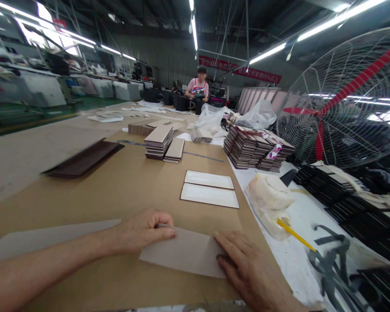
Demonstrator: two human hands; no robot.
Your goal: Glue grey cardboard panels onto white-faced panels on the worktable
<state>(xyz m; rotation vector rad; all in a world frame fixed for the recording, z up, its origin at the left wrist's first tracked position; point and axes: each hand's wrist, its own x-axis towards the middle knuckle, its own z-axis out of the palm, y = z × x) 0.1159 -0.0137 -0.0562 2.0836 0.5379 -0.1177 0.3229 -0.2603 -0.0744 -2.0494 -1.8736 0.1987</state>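
My left hand [151, 232] pinches the far left edge of a thin greyish-beige sheet [185, 253] between thumb and fingers. Over the sheet's right end lies my right hand [247, 266], fingers stretched out and pressed on it, thumb a little apart. A faint crease shows in the sheet near the right fingertips. Another pale sheet [55, 234] lies partly behind my left forearm. Beyond the hands, two white panels with dark edges [209, 188] lie side by side on the brown board [143, 186].
Stacked beige boards [159, 138] stand farther back; dark brown pieces [84, 159] lie left. At right are tied stacks [253, 149], a whitish tub [269, 199] with a yellow-handled tool [295, 234], grey strips [331, 264], black stacks [341, 199] and a large fan [321, 112]. A co-worker [198, 86] sits beyond.
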